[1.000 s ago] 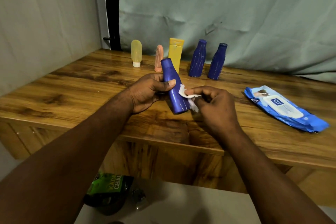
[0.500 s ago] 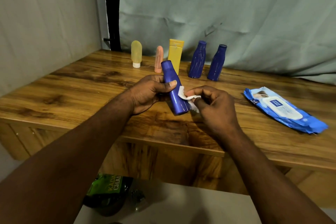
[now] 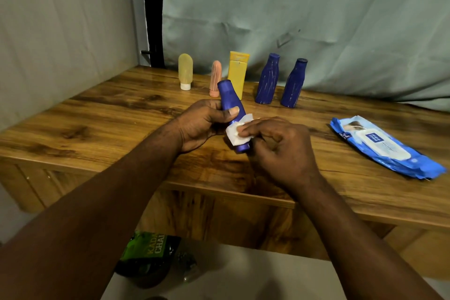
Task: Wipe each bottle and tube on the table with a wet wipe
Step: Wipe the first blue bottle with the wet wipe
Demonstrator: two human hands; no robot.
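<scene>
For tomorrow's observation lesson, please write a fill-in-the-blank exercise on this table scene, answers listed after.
1. The left hand grips a bottle coloured ____.
2. The right hand holds a white ____ against that bottle.
3. Behind, ____ more blue bottles stand right of the yellow tube.
4. The wipes pack lies on the table at the person's ____ side.
Missing words: blue; wipe; two; right.

Blue bottle (image 3: 230, 101): lower body hidden under wet wipe (image 3: 234, 133). Green packet (image 3: 151, 248): lettering partly hidden behind left forearm (image 3: 109, 202). Wipes pack (image 3: 387, 148): small print unreadable.
</scene>
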